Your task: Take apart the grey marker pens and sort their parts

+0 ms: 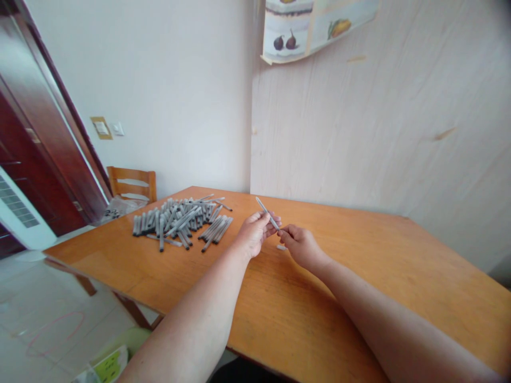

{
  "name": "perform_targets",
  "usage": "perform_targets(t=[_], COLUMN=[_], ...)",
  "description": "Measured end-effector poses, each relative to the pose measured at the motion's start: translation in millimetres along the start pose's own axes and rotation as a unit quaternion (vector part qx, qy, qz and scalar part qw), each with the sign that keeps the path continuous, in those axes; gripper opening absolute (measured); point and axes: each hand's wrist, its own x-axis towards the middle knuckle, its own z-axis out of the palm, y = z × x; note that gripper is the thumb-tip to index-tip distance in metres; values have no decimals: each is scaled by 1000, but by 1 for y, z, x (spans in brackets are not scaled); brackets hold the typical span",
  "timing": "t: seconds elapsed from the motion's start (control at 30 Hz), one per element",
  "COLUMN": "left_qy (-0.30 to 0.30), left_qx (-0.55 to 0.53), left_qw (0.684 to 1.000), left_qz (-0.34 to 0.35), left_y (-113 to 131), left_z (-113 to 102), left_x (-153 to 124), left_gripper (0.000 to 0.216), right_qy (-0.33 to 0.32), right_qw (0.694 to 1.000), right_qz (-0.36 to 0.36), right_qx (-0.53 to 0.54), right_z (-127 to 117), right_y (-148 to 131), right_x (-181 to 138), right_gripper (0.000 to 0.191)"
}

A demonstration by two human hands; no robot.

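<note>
My left hand point(254, 231) is closed round a thin grey pen point(264, 208) that points up and away to the left. My right hand point(298, 244) pinches the pen's near end, fingers pressed together. Both hands hover just above the wooden table point(359, 276), near its middle. A small grey piece point(281, 247), perhaps a cap, lies on the table under my right hand. To the left, a heap of several grey pens point(183, 221) lies on the table, about a hand's length from my left hand.
A wooden chair point(133, 183) stands beyond the table's far left corner, with a plastic bag point(115, 207) beside it. A pale panelled wall point(379, 138) runs behind the table. A dark red door point(43, 159) is at left; tiled floor below.
</note>
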Motion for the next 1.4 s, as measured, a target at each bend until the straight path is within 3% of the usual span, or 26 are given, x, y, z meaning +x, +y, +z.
perform_targets(t=[0.33,0.47,0.63,0.83,0.93,1.13,1.3,1.4], left_qy=[34,35,33,46,50,51,62,60], left_qx=[-1,-9,-13,-4,4,7,24,25], left_qw=[999,999,999,999,999,999,998,998], left_qz=[-10,-6,-5,-7,-7,2,0,1], left_y=[1,1,0,-2,-2,-1,-2,-3], left_z=[0,-1,-3,-4,-3,-2,-2,-3], left_x=[0,1,2,3,3,1,1,2], left_gripper=[16,18,19,21,21,20,23,25], right_qy=[51,54,-5,15,25,-44,0,-1], right_qw=[990,994,1000,998,999,999,1000,1000], right_qz=[-68,-54,-27,-27,-13,9,7,16], right_qx=[-115,-81,-12,-46,-45,0,-12,10], right_z=[-2,-4,-5,-2,0,-1,0,0], right_y=[-3,-4,-7,-2,3,0,3,3], right_x=[-1,-1,-2,1,3,1,2,2], right_gripper=[14,23,36,22,25,34,21,24])
